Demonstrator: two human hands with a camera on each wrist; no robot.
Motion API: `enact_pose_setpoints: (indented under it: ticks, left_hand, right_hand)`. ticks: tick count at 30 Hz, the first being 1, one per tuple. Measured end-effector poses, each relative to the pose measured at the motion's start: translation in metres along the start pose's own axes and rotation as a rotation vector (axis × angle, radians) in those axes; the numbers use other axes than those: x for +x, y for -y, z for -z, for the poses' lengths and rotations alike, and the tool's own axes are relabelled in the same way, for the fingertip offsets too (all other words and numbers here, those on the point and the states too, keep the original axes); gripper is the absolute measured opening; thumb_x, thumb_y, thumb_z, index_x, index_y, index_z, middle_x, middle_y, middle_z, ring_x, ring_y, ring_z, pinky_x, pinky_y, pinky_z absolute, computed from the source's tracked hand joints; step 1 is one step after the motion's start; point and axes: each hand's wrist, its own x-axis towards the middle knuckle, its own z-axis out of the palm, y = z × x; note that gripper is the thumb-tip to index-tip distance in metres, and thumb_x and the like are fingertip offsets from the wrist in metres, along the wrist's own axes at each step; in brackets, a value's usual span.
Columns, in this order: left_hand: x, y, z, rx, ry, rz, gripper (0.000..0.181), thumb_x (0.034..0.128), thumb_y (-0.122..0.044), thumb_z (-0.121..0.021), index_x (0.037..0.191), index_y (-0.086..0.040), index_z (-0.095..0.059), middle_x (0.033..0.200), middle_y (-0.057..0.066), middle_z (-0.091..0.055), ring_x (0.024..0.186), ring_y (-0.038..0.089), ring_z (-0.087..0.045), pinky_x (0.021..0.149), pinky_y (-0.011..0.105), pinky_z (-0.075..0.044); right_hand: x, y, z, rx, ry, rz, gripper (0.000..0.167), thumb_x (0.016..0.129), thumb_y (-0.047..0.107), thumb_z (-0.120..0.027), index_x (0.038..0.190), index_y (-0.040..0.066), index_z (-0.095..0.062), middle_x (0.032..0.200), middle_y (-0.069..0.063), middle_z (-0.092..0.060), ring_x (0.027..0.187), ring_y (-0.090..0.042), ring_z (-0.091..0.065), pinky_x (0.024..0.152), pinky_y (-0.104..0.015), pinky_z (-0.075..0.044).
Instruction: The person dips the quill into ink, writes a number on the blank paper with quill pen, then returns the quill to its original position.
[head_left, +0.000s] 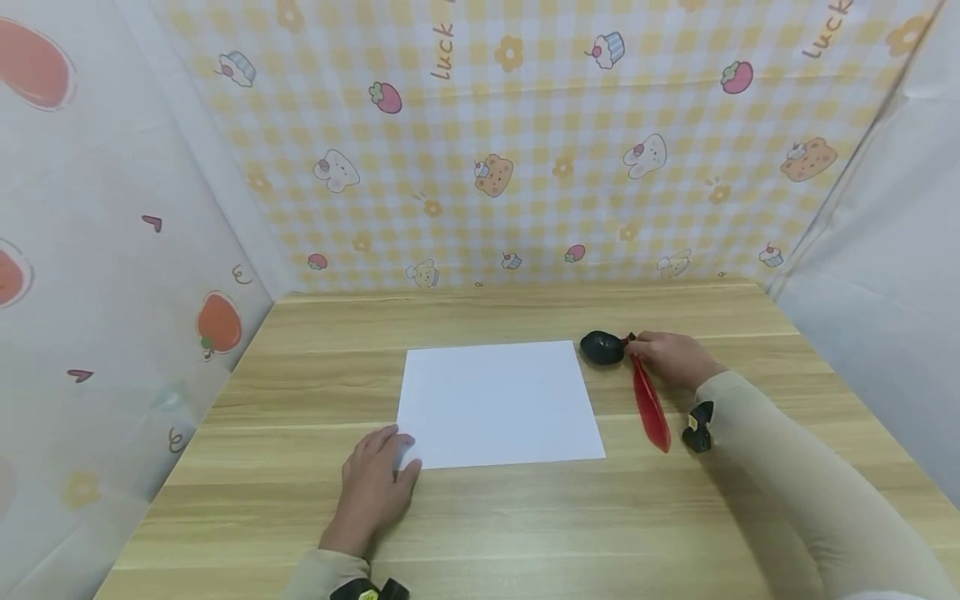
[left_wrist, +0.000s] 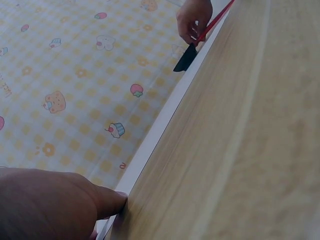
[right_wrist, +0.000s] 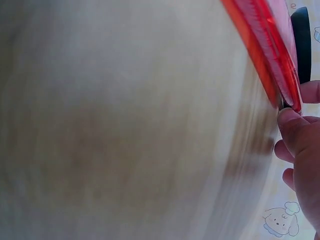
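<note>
Table (head_left: 525,533): left hand (head_left: 377,482) rests relaxed on paper (head_left: 498,404); right hand (head_left: 672,358) pinches red item (head_left: 649,404); slipping could knock black item (head_left: 602,348).

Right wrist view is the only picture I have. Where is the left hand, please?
Observer: The left hand rests on the near left corner of a white paper.
Operator: Thank you. My picture cuts off the red piece. Where does its free end point?
Observer: Toward the near side of the table, as the head view shows.
Operator: And what outline has the black piece?
Observer: Roughly oval, seen from above.
</note>
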Motion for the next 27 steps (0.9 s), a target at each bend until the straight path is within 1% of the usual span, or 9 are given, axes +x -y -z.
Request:
enact_pose_setpoints:
  ticks: [6,15,22,27]
  left_hand:
    - [-0.0002,-0.0008,0.0007,-0.009,0.007,0.006,0.033,0.0931,-0.022,-0.062,0.122,-0.007,-0.062,0.142,0.019,-0.046,0.135,0.041,-0.032,0.107,0.063,-0.021]
    - [0.0006,-0.0014,0.0012,-0.013,0.007,0.006,0.034,0.0927,-0.023,-0.063,0.122,-0.007,-0.062,0.142,0.02,-0.045,0.135,0.042,-0.031,0.107,0.063,-0.02]
    - [-0.0001,-0.0008,0.0011,-0.008,0.004,0.004,0.033,0.0924,-0.022,-0.063,0.122,-0.007,-0.062,0.142,0.02,-0.046,0.134,0.042,-0.032,0.106,0.063,-0.021]
    - [0.0,-0.0014,0.0012,-0.005,0.011,0.006,0.034,0.0928,-0.023,-0.063,0.123,-0.007,-0.062,0.142,0.02,-0.046,0.134,0.042,-0.032,0.106,0.064,-0.021]
  right_hand:
    - [-0.0002,0.0015,0.0011,-0.003,-0.001,0.0,0.034,0.071,-0.011,-0.078,0.093,0.013,-0.072,0.086,-0.006,-0.068,0.073,-0.021,-0.067,0.065,-0.038,-0.058]
    - [0.0006,0.0024,0.0061,0.011,0.012,-0.025,0.03,0.074,-0.009,-0.077,0.093,0.014,-0.072,0.087,-0.004,-0.068,0.075,-0.022,-0.068,0.065,-0.037,-0.058]
    - [-0.0008,0.0013,0.0046,0.004,-0.021,-0.013,0.026,0.077,-0.007,-0.075,0.091,0.015,-0.069,0.084,-0.003,-0.068,0.072,-0.02,-0.066,0.061,-0.037,-0.056]
    - [-0.0016,0.0003,0.0066,0.001,-0.014,-0.016,0.027,0.076,-0.007,-0.076,0.089,0.015,-0.068,0.087,-0.004,-0.07,0.074,-0.021,-0.068,0.062,-0.038,-0.057]
